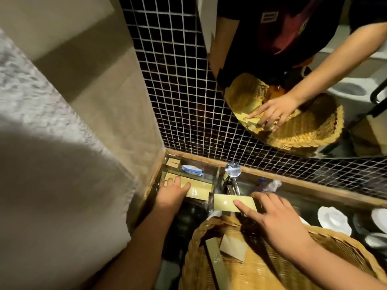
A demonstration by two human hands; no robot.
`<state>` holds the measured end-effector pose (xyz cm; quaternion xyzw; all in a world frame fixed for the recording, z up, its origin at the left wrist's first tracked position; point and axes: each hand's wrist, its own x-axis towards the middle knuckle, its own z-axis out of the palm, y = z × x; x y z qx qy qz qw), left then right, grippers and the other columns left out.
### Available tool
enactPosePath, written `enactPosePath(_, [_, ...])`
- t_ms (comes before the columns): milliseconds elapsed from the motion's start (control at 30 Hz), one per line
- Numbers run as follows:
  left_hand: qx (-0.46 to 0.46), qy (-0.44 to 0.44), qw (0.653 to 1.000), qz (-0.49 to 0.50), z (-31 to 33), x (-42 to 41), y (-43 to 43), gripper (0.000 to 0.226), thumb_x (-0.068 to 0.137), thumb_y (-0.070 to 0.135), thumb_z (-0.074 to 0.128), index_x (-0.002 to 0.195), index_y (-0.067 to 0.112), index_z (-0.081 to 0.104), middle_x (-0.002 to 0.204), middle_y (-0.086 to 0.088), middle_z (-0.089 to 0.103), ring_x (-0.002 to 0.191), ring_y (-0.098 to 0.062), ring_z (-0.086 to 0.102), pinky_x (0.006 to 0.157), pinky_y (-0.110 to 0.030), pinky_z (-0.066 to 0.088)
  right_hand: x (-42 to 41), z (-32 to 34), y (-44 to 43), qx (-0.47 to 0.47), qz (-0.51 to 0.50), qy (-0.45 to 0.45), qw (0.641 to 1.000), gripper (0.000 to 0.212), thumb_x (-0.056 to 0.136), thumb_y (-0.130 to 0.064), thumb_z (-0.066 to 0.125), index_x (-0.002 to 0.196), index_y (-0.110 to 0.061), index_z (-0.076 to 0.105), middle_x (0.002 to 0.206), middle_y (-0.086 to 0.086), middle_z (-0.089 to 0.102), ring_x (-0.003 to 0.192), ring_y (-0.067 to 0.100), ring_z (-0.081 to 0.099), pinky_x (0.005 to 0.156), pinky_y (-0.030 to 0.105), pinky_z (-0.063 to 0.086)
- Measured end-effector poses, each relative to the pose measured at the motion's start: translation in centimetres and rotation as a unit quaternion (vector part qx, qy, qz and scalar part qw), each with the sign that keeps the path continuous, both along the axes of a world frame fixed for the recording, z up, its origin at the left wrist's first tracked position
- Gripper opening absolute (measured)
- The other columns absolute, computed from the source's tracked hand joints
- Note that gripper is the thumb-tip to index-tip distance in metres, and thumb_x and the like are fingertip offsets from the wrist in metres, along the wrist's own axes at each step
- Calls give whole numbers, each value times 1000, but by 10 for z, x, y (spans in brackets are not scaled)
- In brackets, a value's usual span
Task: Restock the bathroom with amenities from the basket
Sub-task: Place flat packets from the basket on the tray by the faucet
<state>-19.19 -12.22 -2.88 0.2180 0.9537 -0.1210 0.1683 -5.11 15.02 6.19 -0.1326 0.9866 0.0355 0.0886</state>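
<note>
Two hands are at work over the counter. The left hand (172,190) reaches into a clear tray (216,171) in the far left corner, fingers spread flat on the pale boxes (200,190) lying there; it presses rather than grips. The right hand (278,218) holds a flat yellow-green box (225,203) just above the near rim of the wicker basket (261,268), index finger laid along its top, thumb hidden beneath. That box sits just right of the tray, in front of the chrome tap (232,170). More packets (232,245) lie in the basket. A small round blue-and-white item (191,171) rests in the tray's far compartment.

The step in hand looks like filling the tray: one box is being settled while another is brought over. Next, the right hand would need to carry its box left over the tray wall and lay it flat beside the others, clear of the tap. White dishes (334,220) stand to the far right, well apart.
</note>
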Motion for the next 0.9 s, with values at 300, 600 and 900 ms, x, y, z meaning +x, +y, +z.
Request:
enactPosePath(300, [2, -11, 1000, -8, -11, -6, -3, 72, 77, 5, 71, 133, 27, 32, 131, -13, 40, 115, -32, 45, 84, -44, 51, 0, -2, -4, 19, -2, 12, 1000, 115, 51, 1, 87, 148, -38, 40, 122, 15, 61, 108, 35, 58, 81, 46, 53])
enactPosePath(600, [12, -9, 998, -63, -38, 29, -15, 106, 86, 29, 68, 153, 32, -13, 163, -17, 0, 148, -39, 2, 119, -53, 7, -3, 1, -13, 10, -13, -2, 1000, 119, 51, -6, 90, 150, -40, 35, 127, 14, 60, 115, 35, 56, 88, 46, 51])
enactPosePath(900, [38, 7, 998, -39, -49, 47, -12, 98, 91, 39, 56, 152, 30, -21, 162, -18, -8, 146, -44, -13, 118, -56, 0, -4, -1, -15, 15, 11, 10, 1000, 110, 55, -13, 90, 149, -37, 38, 123, 17, 59, 111, 37, 56, 84, 47, 51])
